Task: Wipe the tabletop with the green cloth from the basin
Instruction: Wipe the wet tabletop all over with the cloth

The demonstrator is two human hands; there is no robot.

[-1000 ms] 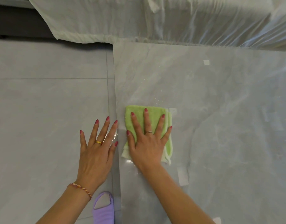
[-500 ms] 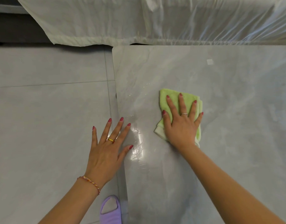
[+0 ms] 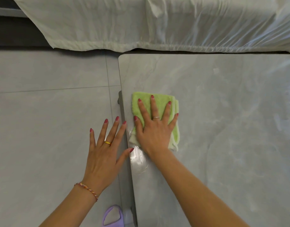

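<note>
Right hand (image 3: 155, 130) lay flat, fingers spread, pressing green cloth (image 3: 157, 102) onto tabletop (image 3: 223, 112). Left hand (image 3: 104, 151) released, splayed beside it, thumb at table edge.

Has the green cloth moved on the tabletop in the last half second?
Yes. The green cloth, under the right hand, slid back toward the tabletop's left edge.
</note>
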